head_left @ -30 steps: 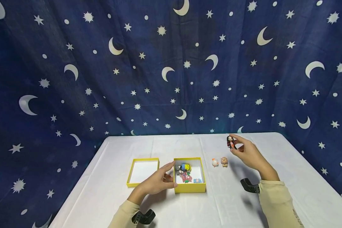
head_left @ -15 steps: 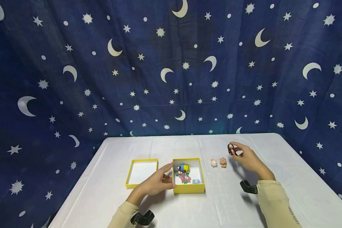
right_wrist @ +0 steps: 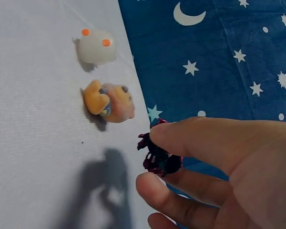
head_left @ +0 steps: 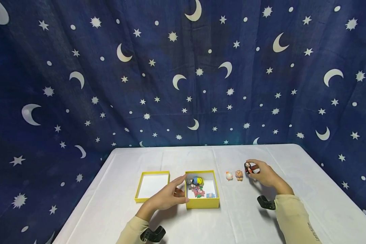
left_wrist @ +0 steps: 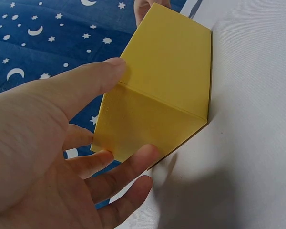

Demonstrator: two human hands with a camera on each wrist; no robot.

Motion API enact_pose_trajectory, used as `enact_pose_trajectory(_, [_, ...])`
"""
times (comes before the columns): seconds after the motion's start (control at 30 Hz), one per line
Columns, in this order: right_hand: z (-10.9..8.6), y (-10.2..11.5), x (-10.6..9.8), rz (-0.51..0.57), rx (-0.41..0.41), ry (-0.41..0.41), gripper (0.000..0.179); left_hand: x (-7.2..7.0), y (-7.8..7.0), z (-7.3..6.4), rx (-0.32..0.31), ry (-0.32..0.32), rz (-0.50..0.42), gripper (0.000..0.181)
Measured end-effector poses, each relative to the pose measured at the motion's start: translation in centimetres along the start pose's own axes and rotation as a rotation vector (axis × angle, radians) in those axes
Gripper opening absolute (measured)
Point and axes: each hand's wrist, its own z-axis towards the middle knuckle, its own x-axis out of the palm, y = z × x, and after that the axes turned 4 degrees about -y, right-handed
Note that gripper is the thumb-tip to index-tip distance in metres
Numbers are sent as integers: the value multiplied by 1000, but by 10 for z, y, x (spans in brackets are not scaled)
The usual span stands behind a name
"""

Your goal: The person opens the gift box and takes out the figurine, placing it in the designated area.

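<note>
While pinching the dark-haired figurine (head_left: pixel 248 168) between the thumb and fingers of the right hand (head_left: pixel 267 175), well to the right of the yellow box (head_left: pixel 202 203) and close to the white tablecloth (head_left: pixel 244 217), best to go down slowly and straight. Too little visible beneath to tell whether touching the cloth, so feel for contact rather than trust the eye. Correct any lean first, then settle the base flat before loosening thumb and fingers together, probably the surest way to avoid a topple. Mind the tan animal figurine (head_left: pixel 239 175), just beside on the side toward the box, and the white figurine with orange spots (head_left: pixel 229 176), nearer still to the box; leave a little gap there and withdraw away from the box. Meanwhile, brace the box lightly with the left hand (head_left: pixel 166 196), curved about the left wall with thumb at the near corner, without jostling the blue-and-yellow figurine (head_left: pixel 197 181) or small blue figurine (head_left: pixel 210 195) inside.
</note>
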Motion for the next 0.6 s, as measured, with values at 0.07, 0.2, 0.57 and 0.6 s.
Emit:
enact_pose_trajectory(0.07, [1,-1,0,-7,13,19,63,0,0,1,3,1,-1,89])
enact_pose_trajectory(0.2, [1,-5,2,-20,15,30,62,0,0,1,4,5,-5,89])
enact_pose_trajectory(0.57, [3,-11,8,-39,34,26,59,0,-1,0,-1,4,-11,89])
enact_pose_trajectory(0.6, [4,-11,9,-41,35,26,59,0,-1,0,-1,5,-11,89])
